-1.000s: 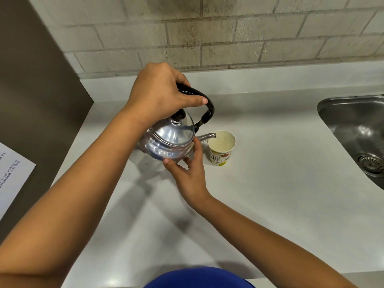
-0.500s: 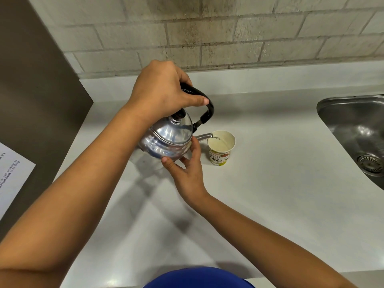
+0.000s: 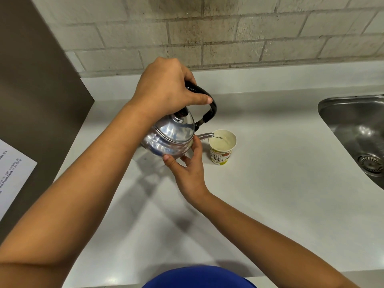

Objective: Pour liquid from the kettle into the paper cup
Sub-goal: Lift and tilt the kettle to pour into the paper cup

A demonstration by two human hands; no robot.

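A shiny steel kettle [image 3: 170, 136] with a black handle hangs tilted to the right above the counter. My left hand [image 3: 166, 92] is closed around the handle from above. My right hand [image 3: 188, 169] supports the kettle's lower front side with spread fingers. The spout tip sits over the rim of a small printed paper cup [image 3: 221, 150] that stands upright on the counter. A thin stream of clear liquid runs from the spout into the cup.
The white counter [image 3: 270, 194] runs to a brick wall behind. A steel sink [image 3: 357, 134] with a drain lies at the right edge. A dark panel [image 3: 31, 90] with a printed paper sheet [image 3: 10, 173] stands on the left.
The kettle has tipped a little further toward the cup, and liquid now streams from the spout. Both hands keep their hold.
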